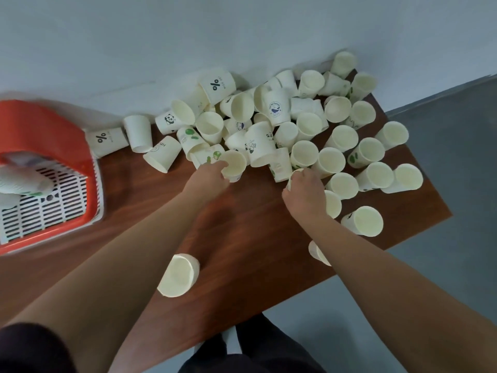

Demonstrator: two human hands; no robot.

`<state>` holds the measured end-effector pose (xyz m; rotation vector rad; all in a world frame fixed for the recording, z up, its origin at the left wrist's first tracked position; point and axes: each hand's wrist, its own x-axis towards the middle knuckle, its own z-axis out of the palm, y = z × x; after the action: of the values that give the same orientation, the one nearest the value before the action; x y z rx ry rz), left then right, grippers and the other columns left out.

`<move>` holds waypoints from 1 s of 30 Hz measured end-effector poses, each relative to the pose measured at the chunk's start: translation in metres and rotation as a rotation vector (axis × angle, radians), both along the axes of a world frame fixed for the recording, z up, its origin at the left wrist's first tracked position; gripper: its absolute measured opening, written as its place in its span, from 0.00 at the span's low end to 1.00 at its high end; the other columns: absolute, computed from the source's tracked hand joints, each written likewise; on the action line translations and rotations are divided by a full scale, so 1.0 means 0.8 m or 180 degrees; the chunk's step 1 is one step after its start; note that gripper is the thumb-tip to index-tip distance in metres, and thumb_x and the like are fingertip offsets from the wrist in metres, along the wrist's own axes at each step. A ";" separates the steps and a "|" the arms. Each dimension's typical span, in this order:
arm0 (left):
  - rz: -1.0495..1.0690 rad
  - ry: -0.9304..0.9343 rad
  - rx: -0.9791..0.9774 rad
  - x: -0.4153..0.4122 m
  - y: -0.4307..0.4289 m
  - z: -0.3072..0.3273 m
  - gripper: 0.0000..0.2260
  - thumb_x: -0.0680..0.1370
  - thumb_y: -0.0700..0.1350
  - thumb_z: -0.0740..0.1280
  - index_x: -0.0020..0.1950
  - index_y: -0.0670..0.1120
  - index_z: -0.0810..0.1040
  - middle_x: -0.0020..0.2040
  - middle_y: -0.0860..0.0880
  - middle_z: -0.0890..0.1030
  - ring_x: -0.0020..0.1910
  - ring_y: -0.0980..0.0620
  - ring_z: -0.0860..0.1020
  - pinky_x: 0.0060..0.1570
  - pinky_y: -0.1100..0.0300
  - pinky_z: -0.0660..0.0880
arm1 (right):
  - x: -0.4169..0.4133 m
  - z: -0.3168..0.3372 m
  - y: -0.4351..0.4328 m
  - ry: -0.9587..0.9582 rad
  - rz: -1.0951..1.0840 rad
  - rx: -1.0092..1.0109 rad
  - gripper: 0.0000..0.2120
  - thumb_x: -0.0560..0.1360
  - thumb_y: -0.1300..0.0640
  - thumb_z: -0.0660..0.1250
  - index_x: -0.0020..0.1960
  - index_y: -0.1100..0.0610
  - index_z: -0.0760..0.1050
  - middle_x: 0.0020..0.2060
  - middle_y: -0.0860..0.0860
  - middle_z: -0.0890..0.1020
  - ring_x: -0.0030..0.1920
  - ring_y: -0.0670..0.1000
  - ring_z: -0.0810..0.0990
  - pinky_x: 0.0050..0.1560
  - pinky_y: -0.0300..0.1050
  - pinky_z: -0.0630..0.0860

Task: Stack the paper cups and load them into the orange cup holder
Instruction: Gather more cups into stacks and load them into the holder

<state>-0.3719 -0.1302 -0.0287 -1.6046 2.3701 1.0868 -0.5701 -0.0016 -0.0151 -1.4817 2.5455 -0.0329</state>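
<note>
A: Where were the cups?
B: Heap of cups (269,122) sat just beyond both hands, many tipped over. Left hand (208,176) pinched the rim of a front cup (233,162) at the heap's near edge. Right hand (304,192) curled over a second cup (292,176) and mostly hid it.
A: Holder?
B: Orange holder (53,130) was well left of the left hand. A stack (21,181) lay inside it.
A: Risks?
B: Probably a forearm sweep. A loose cup (178,275) lay just beside the left forearm, and an edge cup (316,251) sat under the right one, at the table (242,224) edge. Pulling back could knock either off. Tugging from the heap could roll its neighbours.
A: Room?
B: Bare wood between the hands and leftward to the holder. Right of the right hand, cups ran close to the edge, so little margin.
</note>
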 end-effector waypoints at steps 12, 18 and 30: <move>0.0490 0.0260 -0.0015 0.032 0.026 0.033 0.11 0.78 0.55 0.70 0.50 0.47 0.82 0.47 0.52 0.80 0.47 0.52 0.78 0.40 0.61 0.70 | -0.003 0.022 0.017 -0.0427 0.0235 -0.0160 0.09 0.75 0.56 0.66 0.46 0.61 0.79 0.44 0.55 0.79 0.48 0.56 0.74 0.50 0.50 0.72; 0.1061 0.1128 -0.0002 0.100 0.065 0.090 0.09 0.76 0.52 0.73 0.40 0.48 0.82 0.66 0.60 0.74 0.52 0.61 0.79 0.47 0.72 0.69 | 0.037 0.048 0.033 -0.1182 0.0233 -0.0564 0.05 0.72 0.55 0.72 0.43 0.56 0.79 0.53 0.51 0.71 0.56 0.53 0.68 0.59 0.40 0.63; 0.0749 0.2288 0.0279 0.256 0.166 0.141 0.16 0.70 0.50 0.79 0.53 0.47 0.79 0.65 0.49 0.73 0.65 0.48 0.75 0.62 0.52 0.76 | 0.159 0.079 0.053 -0.1931 0.0274 -0.0868 0.07 0.72 0.59 0.73 0.39 0.56 0.76 0.72 0.51 0.69 0.72 0.49 0.66 0.64 0.36 0.59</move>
<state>-0.1671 0.0028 0.0841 -1.6942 2.4795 2.0784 -0.4426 0.0405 0.0480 -1.3897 2.0368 -0.7243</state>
